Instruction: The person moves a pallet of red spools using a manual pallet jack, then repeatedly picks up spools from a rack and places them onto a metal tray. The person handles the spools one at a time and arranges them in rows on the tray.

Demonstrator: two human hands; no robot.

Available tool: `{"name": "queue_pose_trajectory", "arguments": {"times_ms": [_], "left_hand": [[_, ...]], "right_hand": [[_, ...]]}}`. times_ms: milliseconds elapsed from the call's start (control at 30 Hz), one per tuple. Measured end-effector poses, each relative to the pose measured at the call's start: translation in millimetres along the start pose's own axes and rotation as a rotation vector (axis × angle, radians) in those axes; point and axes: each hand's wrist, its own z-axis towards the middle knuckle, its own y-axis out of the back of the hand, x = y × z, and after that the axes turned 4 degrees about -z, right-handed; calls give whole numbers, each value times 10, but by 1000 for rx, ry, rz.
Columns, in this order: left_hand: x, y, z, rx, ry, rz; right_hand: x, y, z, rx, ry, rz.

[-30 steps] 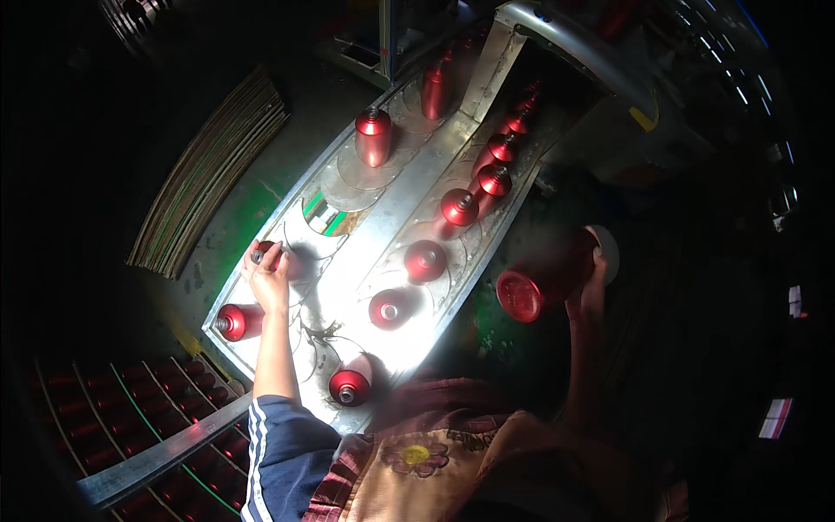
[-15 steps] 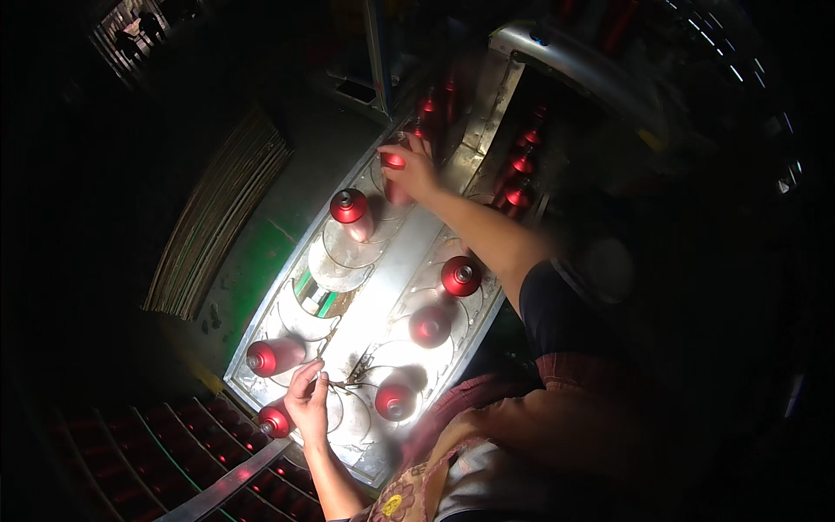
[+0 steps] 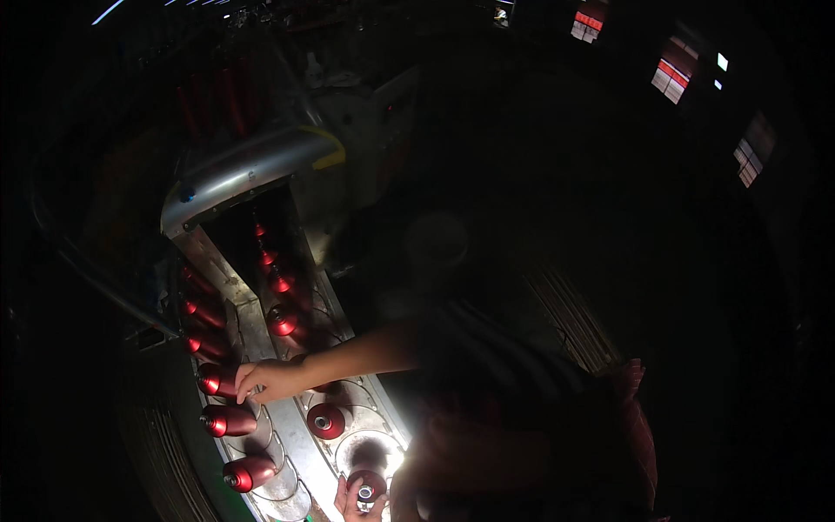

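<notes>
Red metal bottles with narrow necks stand along a two-lane metal conveyor. My right hand (image 3: 271, 381) reaches over it from the right. Its bent fingers are beside a red bottle (image 3: 214, 380) in the left lane, thumb apart; whether they touch it is hard to tell. Just nearer are two more bottles, one leaning left (image 3: 230, 421) and another below it (image 3: 249, 474). At the lower edge my left hand (image 3: 351, 502) has its fingers round a red bottle (image 3: 366, 487) in the right lane. Another bottle (image 3: 325, 422) stands farther up that lane.
The conveyor (image 3: 304, 457) runs beneath a curved metal hood (image 3: 252, 170), with several bottles (image 3: 280, 280) in line under it. A stack of thin sheets (image 3: 165, 461) lies left of the conveyor, and another stack (image 3: 570, 317) is at the right. Surroundings are dark.
The view has swung to the right. My left hand has left the left lane's near end and now grips a bottle in the right lane. My right hand has loosened from the bottle it held.
</notes>
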Motion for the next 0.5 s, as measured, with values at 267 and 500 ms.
{"name": "queue_pose_trajectory", "arguments": {"times_ms": [267, 500], "left_hand": [[-746, 343, 728, 210, 5, 45], [-1992, -1, 624, 186, 98, -13]], "right_hand": [[958, 1463, -1863, -436, -448, -193], [2472, 2436, -3097, -607, -689, -282]]}}
